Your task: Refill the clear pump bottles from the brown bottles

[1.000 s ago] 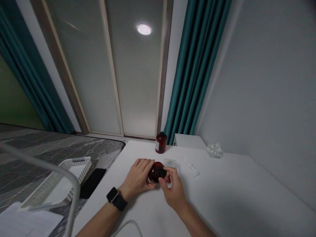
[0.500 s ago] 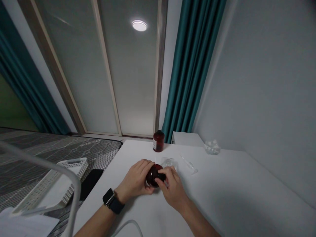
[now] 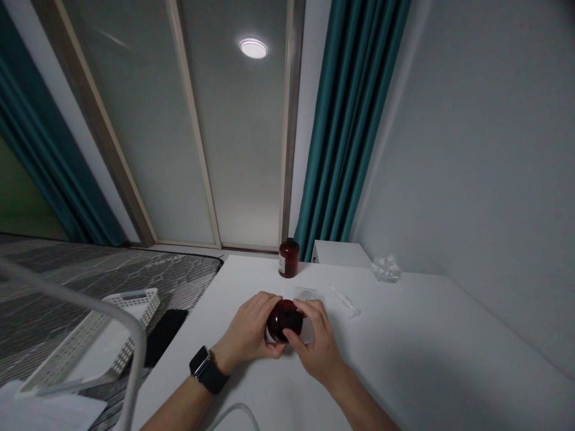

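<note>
- Head view: dark red bottle (image 3: 276,325) could slip or tip, likely if your left hand (image 3: 250,329) grips its glossy side too loosely.
- It sits between your hands, over the bench (image 3: 404,353), in from the far-left corner.
- Left fingers curl round its body; your right hand (image 3: 321,347) pinches its black cap (image 3: 294,321), thumb and fingers on opposite sides.

Held bottle (image 3: 278,318): dark red-brown, black cap (image 3: 294,321)
Standing bottle (image 3: 290,262): red-brown, whitish label (image 3: 281,264)
Watch (image 3: 209,370): black
Table (image 3: 404,359): white
Basket (image 3: 69,345): white, dotted by holes
Low surface (image 3: 179,270): grey, pale veins, thin stripes
Curtains (image 3: 354,120): teal
</note>
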`<state>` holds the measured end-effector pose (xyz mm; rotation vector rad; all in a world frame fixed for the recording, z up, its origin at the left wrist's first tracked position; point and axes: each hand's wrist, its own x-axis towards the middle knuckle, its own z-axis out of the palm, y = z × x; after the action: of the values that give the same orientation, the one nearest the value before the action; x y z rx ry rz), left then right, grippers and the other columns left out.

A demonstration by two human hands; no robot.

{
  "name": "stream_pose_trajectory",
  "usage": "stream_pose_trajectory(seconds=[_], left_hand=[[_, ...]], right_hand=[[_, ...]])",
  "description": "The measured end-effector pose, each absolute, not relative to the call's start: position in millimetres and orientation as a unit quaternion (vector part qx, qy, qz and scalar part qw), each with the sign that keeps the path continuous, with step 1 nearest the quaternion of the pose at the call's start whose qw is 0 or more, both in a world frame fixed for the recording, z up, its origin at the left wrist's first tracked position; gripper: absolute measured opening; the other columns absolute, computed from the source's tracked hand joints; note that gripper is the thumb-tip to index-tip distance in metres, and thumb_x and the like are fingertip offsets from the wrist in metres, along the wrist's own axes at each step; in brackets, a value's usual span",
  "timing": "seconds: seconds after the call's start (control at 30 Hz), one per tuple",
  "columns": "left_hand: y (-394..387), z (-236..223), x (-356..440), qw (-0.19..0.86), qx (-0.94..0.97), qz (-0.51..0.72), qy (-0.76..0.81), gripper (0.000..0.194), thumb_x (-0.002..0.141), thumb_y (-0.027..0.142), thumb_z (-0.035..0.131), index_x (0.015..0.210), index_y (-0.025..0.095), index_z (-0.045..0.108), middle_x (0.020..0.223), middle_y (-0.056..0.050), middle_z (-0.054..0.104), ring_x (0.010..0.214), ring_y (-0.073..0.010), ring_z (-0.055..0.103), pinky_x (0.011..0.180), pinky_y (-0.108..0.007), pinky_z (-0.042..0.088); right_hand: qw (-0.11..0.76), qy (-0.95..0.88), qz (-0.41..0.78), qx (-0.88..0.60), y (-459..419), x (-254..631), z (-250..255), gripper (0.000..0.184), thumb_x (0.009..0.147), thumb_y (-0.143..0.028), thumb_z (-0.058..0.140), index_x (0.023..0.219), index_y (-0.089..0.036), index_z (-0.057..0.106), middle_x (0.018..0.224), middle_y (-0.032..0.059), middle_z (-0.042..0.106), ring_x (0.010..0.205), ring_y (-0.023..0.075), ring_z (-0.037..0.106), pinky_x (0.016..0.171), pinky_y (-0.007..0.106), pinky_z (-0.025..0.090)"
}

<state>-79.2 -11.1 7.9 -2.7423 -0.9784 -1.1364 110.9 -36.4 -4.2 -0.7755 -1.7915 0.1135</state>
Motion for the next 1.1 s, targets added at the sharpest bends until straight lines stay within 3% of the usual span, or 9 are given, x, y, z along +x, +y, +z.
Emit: stream_pose_trajectory(seconds=[0.3,0.6,1.1], left_hand=[[-12.3,8.7,-77.2,-0.045,-0.866,-0.376,-0.326,0.067,0.065,0.024,0.071,0.126,0.022,0.043,0.106,-0.010,0.062,0.095,-0.0284,0.061,0.080,-0.039,0.054],[-14.1,8.1,-72.4,-0.045,-0.870,-0.381,-0.311,0.068,0.062,0.020,0.067,0.126,0.021,0.043,0.104,-0.009,0.061,0.093,-0.0269,0.061,0.079,-0.038,0.054],[-13.6,9.1,-72.2,-0.045,-0.868,-0.384,-0.311,0.066,0.064,0.022,0.067,0.126,0.020,0.042,0.106,-0.010,0.062,0.094,-0.0272,0.061,0.080,-0.039,0.054]], right_hand=[[0.587,-0.746,0.047,-0.312,-40.8,110.2,2.9,0.042,0.089,-0.010,0.046,0.129,-0.022,0.048,0.101,0.0087,0.061,0.093,0.0234,0.059,0.080,0.041,0.054],[0.590,-0.746,0.042,-0.307,-42.2,105.1,1.8,0.041,0.087,-0.022,0.059,0.127,-0.023,0.048,0.105,0.0087,0.061,0.097,0.0255,0.058,0.084,0.045,0.052],[0.595,-0.731,0.050,-0.329,-44.6,102.9,3.8,0.042,0.086,-0.012,0.054,0.127,-0.021,0.049,0.106,0.0092,0.056,0.100,0.0243,0.055,0.085,0.042,0.053]])
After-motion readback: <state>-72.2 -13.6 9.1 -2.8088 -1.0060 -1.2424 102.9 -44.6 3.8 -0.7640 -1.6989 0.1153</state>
